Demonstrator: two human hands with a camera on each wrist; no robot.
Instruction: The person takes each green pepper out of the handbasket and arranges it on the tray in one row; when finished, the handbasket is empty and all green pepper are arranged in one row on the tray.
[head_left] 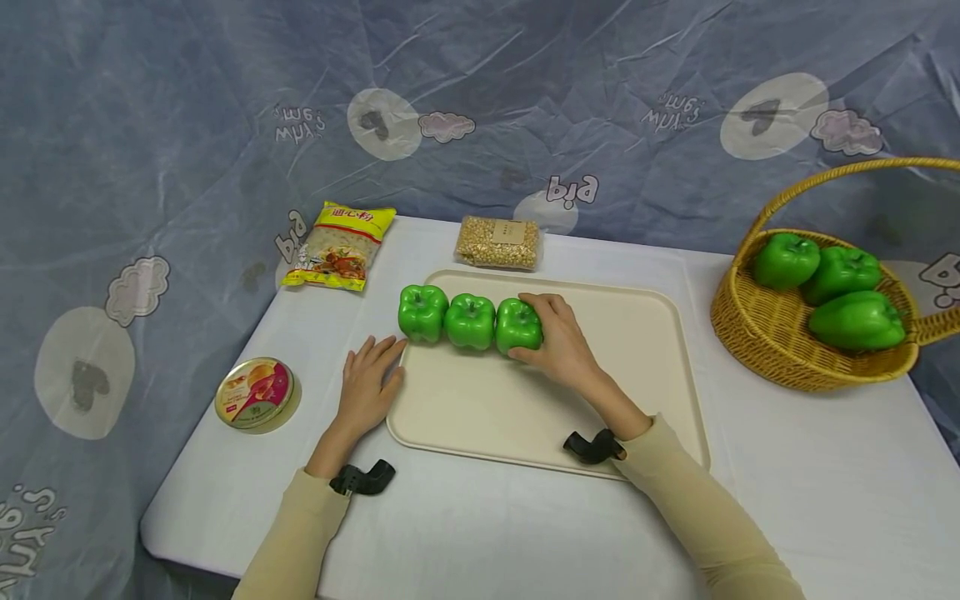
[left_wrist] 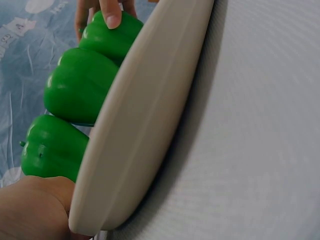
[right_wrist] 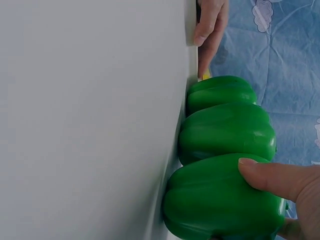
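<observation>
Gripping the rightmost pepper point(head_left: 517, 327) of a row, the right hand point(head_left: 555, 343) was near the centre of the head frame, with its thumb on one side and its fingers on the other. Close beside this pepper, to the left, stood the middle pepper point(head_left: 470, 322) and then the leftmost pepper point(head_left: 423, 314), all three green and with the stems upward. They occupied the upper left part of the cream tray point(head_left: 480, 408). The left hand point(head_left: 370, 385) lay at the left edge of the tray, its fingers extended and a little spread, holding nothing; whether a fingertip touched the leftmost pepper, I could not tell. On the right side of the frame, a wicker basket point(head_left: 772, 356) contained three more green peppers point(head_left: 857, 320). A yellow bag point(head_left: 341, 246) and a grain packet point(head_left: 483, 243) lay above the tray, and a round tin point(head_left: 255, 392) was at the left.
</observation>
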